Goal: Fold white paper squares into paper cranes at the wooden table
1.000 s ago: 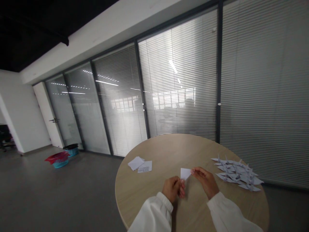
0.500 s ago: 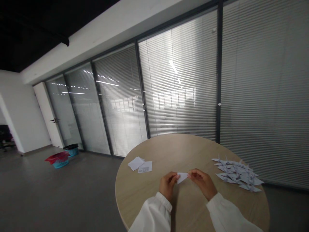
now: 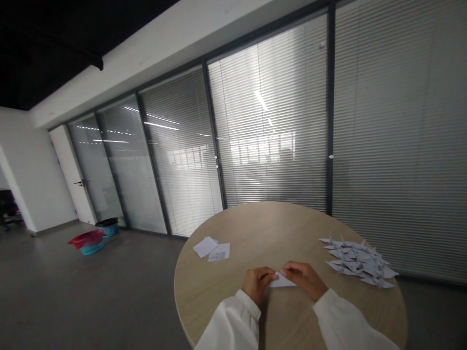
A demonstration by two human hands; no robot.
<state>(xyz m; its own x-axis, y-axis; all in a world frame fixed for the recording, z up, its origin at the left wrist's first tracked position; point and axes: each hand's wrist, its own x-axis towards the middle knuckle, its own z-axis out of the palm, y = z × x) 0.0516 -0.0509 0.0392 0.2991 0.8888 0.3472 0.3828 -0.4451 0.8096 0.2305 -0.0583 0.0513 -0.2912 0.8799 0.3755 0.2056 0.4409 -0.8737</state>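
Note:
A small folded piece of white paper is between my two hands, just over the near middle of the round wooden table. My left hand pinches its left corner between thumb and fingers. On the other side, the fingers of my right hand are closed on its upper edge, covering part of it. The paper looks like a triangle with its long edge towards me. To the right lies a cluster of folded paper cranes, several of them close together.
White paper squares lie at the table's left, one with printed text. On the floor at left stand a blue basket with a red liner and another with a black liner. A glass partition with blinds runs behind the table.
The paper has turned, its long edge now towards me instead of away. My hands have come closer together and slightly lower, with the right hand moved over the paper's top.

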